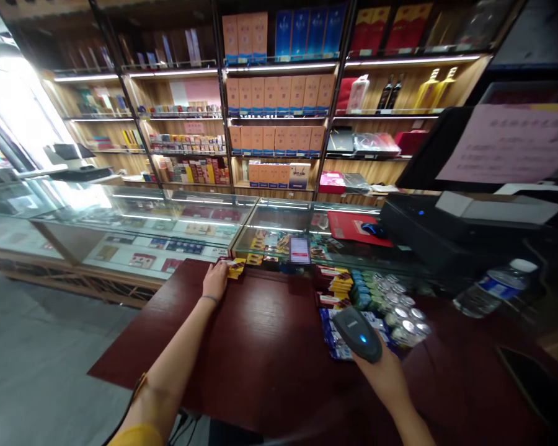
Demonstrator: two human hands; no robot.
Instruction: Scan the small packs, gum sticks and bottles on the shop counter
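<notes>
My right hand is wrapped round a dark barcode scanner with a lit blue light. The scanner hangs over blue-and-white packets on the dark red table. At the table's far edge, my left hand has its fingers closed on a small pile of yellow-and-dark-red packets. More yellow-and-dark-red packets are stacked beyond the scanner. Beside them stand rows of small green-and-clear containers with silvery tops; their contents are not readable.
Behind the table runs a glass display counter bearing a small framed card. To the right are a water bottle, a black till and a red mat with a mouse. Stocked shelves line the wall.
</notes>
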